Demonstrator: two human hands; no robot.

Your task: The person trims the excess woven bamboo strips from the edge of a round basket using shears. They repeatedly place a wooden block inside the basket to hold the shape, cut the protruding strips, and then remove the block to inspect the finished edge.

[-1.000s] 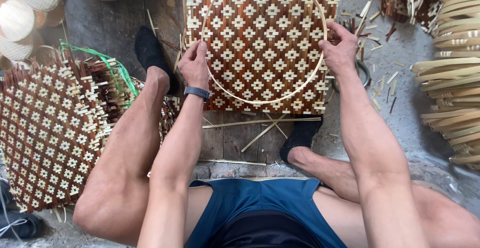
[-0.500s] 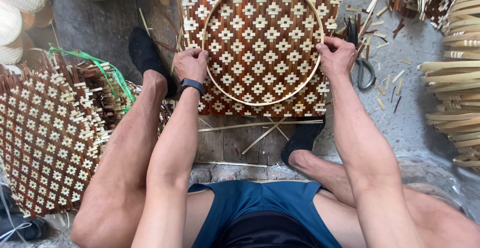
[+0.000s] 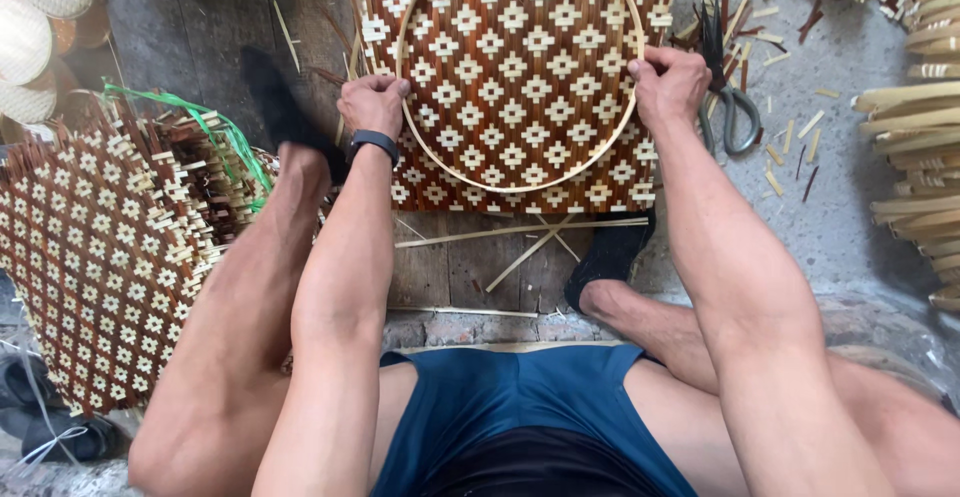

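Bamboo hoop [image 3: 520, 185] centred on a woven mat [image 3: 520, 77].
Left hand [image 3: 372, 104] and right hand [image 3: 668, 82] grip opposite rim edges, steadying it flat.

A basket-weaving workshop on a rough floor: woven bamboo mats [image 3: 100, 267] stacked at one side, split strips [image 3: 915, 127] piled opposite, scissors [image 3: 730, 107] among scattered offcuts, finished baskets [image 3: 40, 17] nearby.
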